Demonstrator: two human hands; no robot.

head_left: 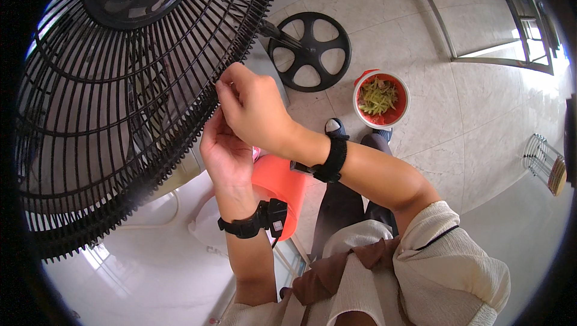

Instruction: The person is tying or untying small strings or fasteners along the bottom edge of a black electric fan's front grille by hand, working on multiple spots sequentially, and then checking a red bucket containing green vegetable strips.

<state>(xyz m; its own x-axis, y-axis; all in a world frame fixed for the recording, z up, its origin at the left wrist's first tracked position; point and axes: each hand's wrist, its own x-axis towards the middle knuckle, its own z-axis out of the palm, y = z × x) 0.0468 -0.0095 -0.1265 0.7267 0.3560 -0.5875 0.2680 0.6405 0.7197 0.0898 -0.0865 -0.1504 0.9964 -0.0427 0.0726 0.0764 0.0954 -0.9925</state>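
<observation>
A large black fan grille (114,85) fills the left of the view, tilted toward me. My right hand (252,106) pinches the grille's outer rim at its right edge, fingers closed on the rim. Just below it, my left hand (225,155) reaches up to the same stretch of rim, fingers curled against it from behind; the fingertips are hidden by the right hand. Both wrists wear black straps. The fan's round black base (309,51) lies on the floor behind the hands, joined by a dark pole.
An orange stool or bucket (279,191) stands under my forearms. A red-lined bin (380,99) with green scraps sits on the tiled floor to the right. A metal-framed glass door (499,55) is at the upper right, a wire rack (544,161) at the right edge.
</observation>
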